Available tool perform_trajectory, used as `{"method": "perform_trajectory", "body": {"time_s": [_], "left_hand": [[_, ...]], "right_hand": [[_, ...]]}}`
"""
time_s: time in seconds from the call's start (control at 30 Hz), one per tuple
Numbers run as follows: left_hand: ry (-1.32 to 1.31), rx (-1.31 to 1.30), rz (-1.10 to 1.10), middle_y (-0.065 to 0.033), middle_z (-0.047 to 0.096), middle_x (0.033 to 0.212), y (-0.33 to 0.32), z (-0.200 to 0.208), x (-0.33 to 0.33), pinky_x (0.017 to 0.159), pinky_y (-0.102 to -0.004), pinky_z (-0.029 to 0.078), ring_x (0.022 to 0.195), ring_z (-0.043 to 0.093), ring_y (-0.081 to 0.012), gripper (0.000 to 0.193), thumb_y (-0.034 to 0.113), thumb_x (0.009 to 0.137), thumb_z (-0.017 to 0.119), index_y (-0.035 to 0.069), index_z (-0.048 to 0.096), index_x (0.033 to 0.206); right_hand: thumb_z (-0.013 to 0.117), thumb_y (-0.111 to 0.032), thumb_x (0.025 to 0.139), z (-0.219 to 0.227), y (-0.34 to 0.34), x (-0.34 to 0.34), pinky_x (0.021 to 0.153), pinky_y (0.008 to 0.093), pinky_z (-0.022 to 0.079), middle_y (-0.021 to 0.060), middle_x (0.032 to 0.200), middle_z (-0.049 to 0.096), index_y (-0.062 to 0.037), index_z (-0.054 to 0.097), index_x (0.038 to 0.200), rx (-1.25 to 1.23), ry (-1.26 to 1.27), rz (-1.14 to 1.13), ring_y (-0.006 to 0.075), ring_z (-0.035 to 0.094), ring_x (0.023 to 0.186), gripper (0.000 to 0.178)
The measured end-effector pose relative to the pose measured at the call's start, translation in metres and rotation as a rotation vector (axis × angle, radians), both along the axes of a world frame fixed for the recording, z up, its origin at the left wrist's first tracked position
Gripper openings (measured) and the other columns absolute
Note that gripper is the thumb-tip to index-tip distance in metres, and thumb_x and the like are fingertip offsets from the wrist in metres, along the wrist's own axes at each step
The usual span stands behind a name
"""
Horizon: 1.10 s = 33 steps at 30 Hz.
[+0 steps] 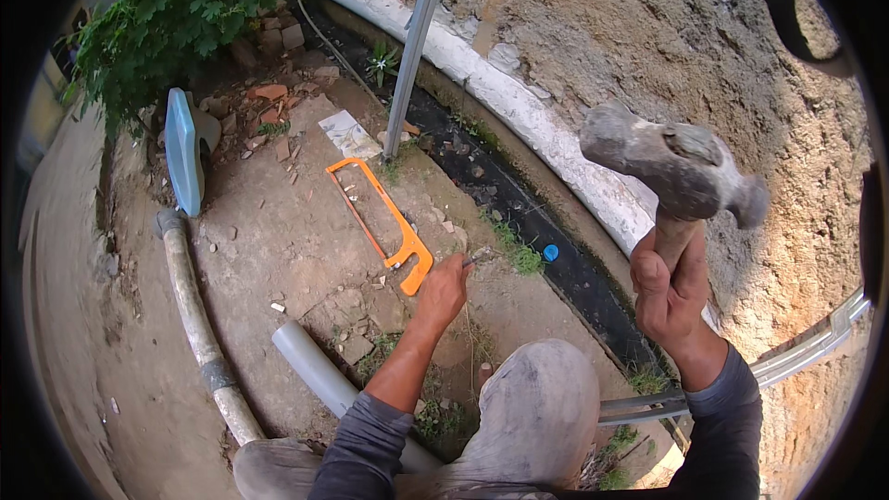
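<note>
My right hand [665, 294] is raised on the right, its fingers wrapped round the wooden handle of a hammer [676, 162]. The worn grey metal head sits just above my fist. Lower and nearer the middle, my left hand [443, 294] is closed over the concrete edge of the drain channel. A small, thin, dark metal piece [477, 257] sticks out from its fingers; most of it is hidden, so I cannot tell its kind. Beside that hand lies an orange hacksaw [400, 213] on the ground, its handle end close to my knuckles.
A grey plastic pipe [315, 368] lies by my leg, and an older dirty pipe [196, 315] runs along the left. A metal post [419, 46] stands ahead. The dark drain channel [495, 181] holds a blue cap [551, 252]. A light-blue panel [183, 153] and broken bricks lie further off.
</note>
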<state>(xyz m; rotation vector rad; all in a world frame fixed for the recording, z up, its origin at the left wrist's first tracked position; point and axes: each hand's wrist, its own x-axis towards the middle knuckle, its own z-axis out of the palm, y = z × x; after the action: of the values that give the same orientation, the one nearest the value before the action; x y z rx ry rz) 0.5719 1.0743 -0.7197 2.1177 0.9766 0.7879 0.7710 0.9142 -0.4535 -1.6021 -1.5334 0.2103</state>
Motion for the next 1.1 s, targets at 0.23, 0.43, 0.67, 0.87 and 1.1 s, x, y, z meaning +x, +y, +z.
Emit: {"method": "perform_trajectory", "body": {"time_s": [0.23, 0.43, 0.67, 0.87, 1.1], "left_hand": [[0.012, -0.024, -0.010, -0.0277, 0.064, 0.086, 0.006, -0.004, 0.005, 0.071, -0.0559, 0.047, 0.085, 0.063, -0.0497, 0.021, 0.019, 0.101, 0.058, -0.001, 0.053, 0.097], [-0.019, 0.018, -0.004, -0.0290, 0.063, 0.086, 0.013, -0.010, 0.003, 0.070, -0.0565, 0.047, 0.085, 0.062, -0.0509, 0.021, 0.018, 0.101, 0.059, -0.001, 0.051, 0.096], [0.000, -0.021, 0.012, -0.0292, 0.063, 0.087, 0.018, -0.002, 0.009, 0.071, -0.0559, 0.047, 0.086, 0.062, -0.0508, 0.019, 0.018, 0.101, 0.058, 0.000, 0.053, 0.099], [0.046, -0.144, -0.031, -0.0247, 0.065, 0.084, 0.029, -0.036, 0.008, 0.071, -0.0522, 0.049, 0.085, 0.065, -0.0465, 0.023, 0.024, 0.102, 0.058, 0.002, 0.058, 0.108], [-0.478, -0.780, 0.061, 0.0029, 0.044, 0.066, 0.041, -0.031, 0.003, 0.050, -0.0283, 0.037, 0.055, 0.042, -0.0076, 0.036, 0.036, 0.111, 0.043, 0.008, 0.064, 0.111]], "right_hand": [[0.053, -0.031, 0.104, -0.018, 0.013, 0.019, 0.067, 0.0540, 0.051, 0.0259, 0.084, 0.068, -0.0269, 0.028, 0.160, -0.711, -0.463, 0.010, 0.0466, 0.065, 0.073, 0.061], [0.061, -0.013, 0.099, 0.000, 0.006, -0.005, 0.062, 0.0406, 0.056, 0.0192, 0.087, 0.071, -0.0041, 0.032, 0.156, 0.075, -0.049, -0.117, 0.0378, 0.068, 0.068, 0.065], [0.057, -0.026, 0.102, -0.028, 0.037, 0.023, 0.070, 0.0551, 0.053, 0.0221, 0.091, 0.070, -0.0215, 0.028, 0.159, -0.773, -0.632, 0.031, 0.0440, 0.067, 0.079, 0.064], [0.057, -0.032, 0.102, -0.095, 0.015, 0.019, 0.071, 0.0506, 0.050, 0.0233, 0.081, 0.066, -0.0133, 0.044, 0.143, -0.390, -0.068, -0.124, 0.0447, 0.067, 0.077, 0.047], [0.059, -0.032, 0.098, -0.225, 0.004, 0.048, 0.071, 0.0470, 0.047, 0.0220, 0.085, 0.062, -0.0016, 0.055, 0.107, -0.682, 0.312, -0.257, 0.0380, 0.064, 0.077, 0.032]]}}
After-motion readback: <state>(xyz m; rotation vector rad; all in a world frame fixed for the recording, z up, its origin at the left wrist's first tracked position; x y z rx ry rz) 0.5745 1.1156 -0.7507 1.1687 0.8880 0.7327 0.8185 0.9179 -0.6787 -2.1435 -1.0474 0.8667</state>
